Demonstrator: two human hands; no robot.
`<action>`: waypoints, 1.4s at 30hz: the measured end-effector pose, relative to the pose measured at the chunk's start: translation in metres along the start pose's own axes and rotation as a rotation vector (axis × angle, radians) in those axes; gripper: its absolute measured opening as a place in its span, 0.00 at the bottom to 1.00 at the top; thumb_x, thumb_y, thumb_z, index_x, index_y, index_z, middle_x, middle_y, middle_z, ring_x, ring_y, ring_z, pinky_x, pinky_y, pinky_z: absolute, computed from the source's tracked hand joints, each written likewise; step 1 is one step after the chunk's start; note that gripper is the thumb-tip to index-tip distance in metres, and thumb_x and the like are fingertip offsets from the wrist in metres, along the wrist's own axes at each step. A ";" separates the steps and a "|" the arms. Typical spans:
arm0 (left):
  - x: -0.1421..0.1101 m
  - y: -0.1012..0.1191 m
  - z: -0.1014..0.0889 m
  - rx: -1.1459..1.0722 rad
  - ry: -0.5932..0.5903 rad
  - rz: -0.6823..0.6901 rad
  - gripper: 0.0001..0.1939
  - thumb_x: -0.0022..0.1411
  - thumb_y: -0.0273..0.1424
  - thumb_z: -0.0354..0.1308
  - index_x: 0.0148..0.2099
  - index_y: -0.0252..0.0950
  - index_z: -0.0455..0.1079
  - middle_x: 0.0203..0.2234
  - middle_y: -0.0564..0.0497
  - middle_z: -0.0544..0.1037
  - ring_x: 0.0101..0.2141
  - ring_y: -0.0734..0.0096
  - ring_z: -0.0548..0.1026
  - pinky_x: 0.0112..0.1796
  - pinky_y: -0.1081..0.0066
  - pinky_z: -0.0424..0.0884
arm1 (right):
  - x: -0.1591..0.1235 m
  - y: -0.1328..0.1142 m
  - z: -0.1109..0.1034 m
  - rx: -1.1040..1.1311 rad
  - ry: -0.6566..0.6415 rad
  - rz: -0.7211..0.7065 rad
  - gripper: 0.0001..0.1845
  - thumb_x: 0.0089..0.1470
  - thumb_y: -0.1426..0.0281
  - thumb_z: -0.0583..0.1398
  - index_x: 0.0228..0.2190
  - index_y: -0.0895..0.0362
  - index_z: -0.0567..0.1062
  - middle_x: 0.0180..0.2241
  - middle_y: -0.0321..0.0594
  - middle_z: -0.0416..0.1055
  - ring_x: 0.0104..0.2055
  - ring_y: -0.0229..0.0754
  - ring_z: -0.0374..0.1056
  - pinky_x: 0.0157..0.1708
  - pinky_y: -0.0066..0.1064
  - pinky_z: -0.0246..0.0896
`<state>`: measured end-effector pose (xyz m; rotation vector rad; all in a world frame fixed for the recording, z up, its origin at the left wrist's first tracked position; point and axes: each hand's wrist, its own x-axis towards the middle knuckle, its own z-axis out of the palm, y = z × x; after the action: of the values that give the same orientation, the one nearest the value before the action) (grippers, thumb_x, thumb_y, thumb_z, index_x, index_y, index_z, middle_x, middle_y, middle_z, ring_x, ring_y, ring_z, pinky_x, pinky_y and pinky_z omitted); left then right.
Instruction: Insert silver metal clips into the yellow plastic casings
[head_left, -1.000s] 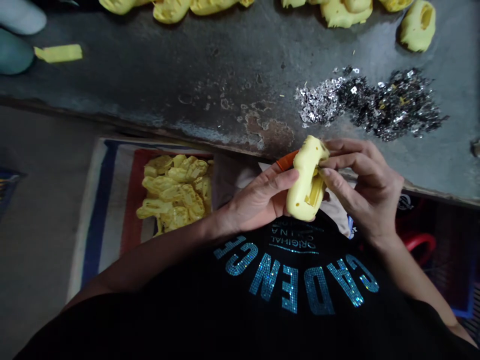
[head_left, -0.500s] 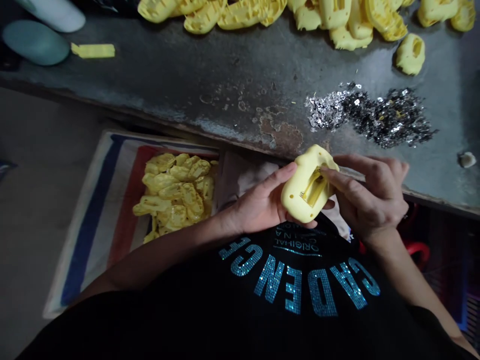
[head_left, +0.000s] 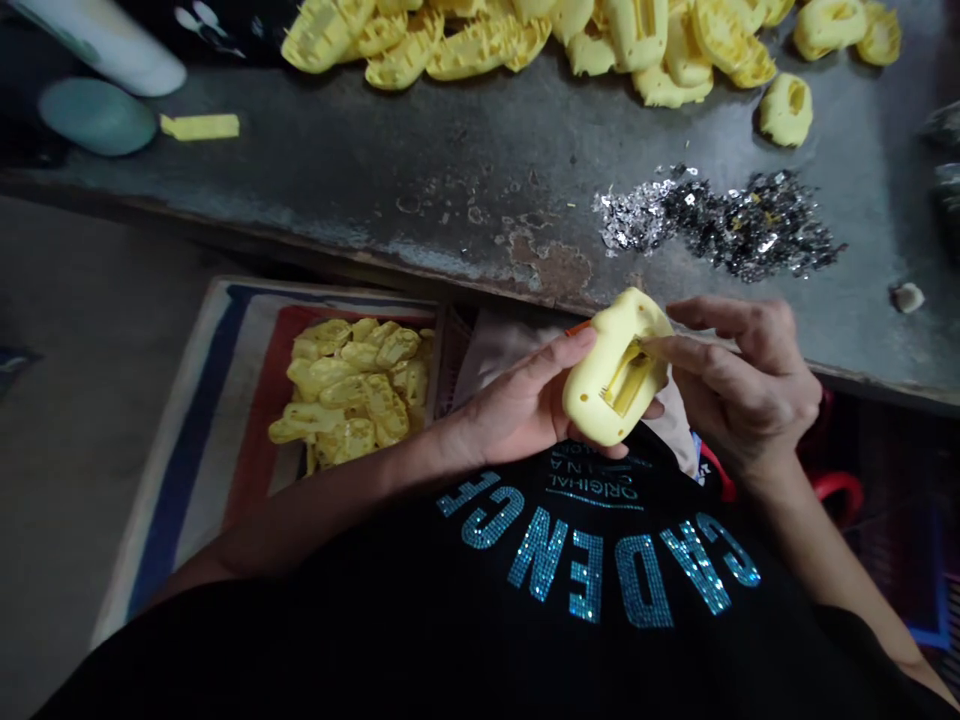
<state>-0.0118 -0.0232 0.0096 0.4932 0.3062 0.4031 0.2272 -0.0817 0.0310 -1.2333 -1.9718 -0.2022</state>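
Note:
My left hand (head_left: 525, 400) is closed around a yellow plastic shell (head_left: 589, 392), thumb on its upper edge and fingers underneath. The rounded shell has a long open compartment facing up, with small metal springs at its lower end. My right hand (head_left: 750, 375) is bent over the shell's right side, its fingertips reaching into the upper end of the compartment. Whatever those fingertips pinch is too small or hidden to make out. Just beyond, a heap of small shiny metal pieces (head_left: 720, 225) lies on the worktable (head_left: 337, 170).
Several yellow shells (head_left: 405, 50) are piled along the table's far side, and a single shell (head_left: 786, 110) sits apart. A yellow strip (head_left: 201, 127) lies by a grey-green oval object (head_left: 97, 117). Below the table edge, a box (head_left: 251, 390) with a striped covering contains more yellow parts (head_left: 352, 380).
The view has shifted slightly, so the table's contents appear moved. Both hands keep the shell in nearly the same place; the right hand's fingers have shifted slightly at the compartment's upper end.

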 end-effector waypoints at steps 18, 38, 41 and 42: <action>-0.003 0.004 0.019 0.025 0.007 -0.053 0.40 0.72 0.49 0.74 0.77 0.36 0.71 0.63 0.32 0.88 0.56 0.38 0.92 0.36 0.63 0.91 | -0.001 -0.009 -0.027 -0.038 0.119 0.009 0.16 0.73 0.74 0.69 0.54 0.40 0.88 0.53 0.37 0.88 0.46 0.50 0.81 0.45 0.48 0.74; -0.022 0.017 0.007 0.396 0.293 0.414 0.36 0.67 0.41 0.84 0.73 0.42 0.81 0.54 0.44 0.92 0.49 0.61 0.89 0.49 0.70 0.83 | 0.069 0.019 0.027 0.454 -0.258 0.072 0.26 0.68 0.57 0.73 0.63 0.49 0.79 0.56 0.46 0.83 0.54 0.52 0.81 0.47 0.43 0.83; -0.030 0.023 0.002 0.488 0.380 0.414 0.37 0.67 0.41 0.83 0.74 0.42 0.83 0.58 0.43 0.91 0.51 0.60 0.88 0.51 0.70 0.82 | 0.070 0.016 0.049 0.526 -0.146 0.077 0.26 0.69 0.60 0.73 0.64 0.48 0.78 0.55 0.45 0.82 0.53 0.51 0.80 0.44 0.42 0.83; -0.032 0.024 -0.002 0.520 0.427 0.401 0.36 0.68 0.42 0.83 0.75 0.41 0.83 0.57 0.42 0.92 0.49 0.61 0.88 0.50 0.70 0.82 | 0.071 0.015 0.056 0.539 -0.123 0.075 0.26 0.69 0.60 0.73 0.64 0.47 0.78 0.56 0.45 0.82 0.53 0.51 0.80 0.44 0.42 0.84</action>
<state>-0.0478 -0.0171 0.0268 0.9869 0.7395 0.8303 0.1946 0.0036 0.0382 -0.9742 -1.9021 0.4287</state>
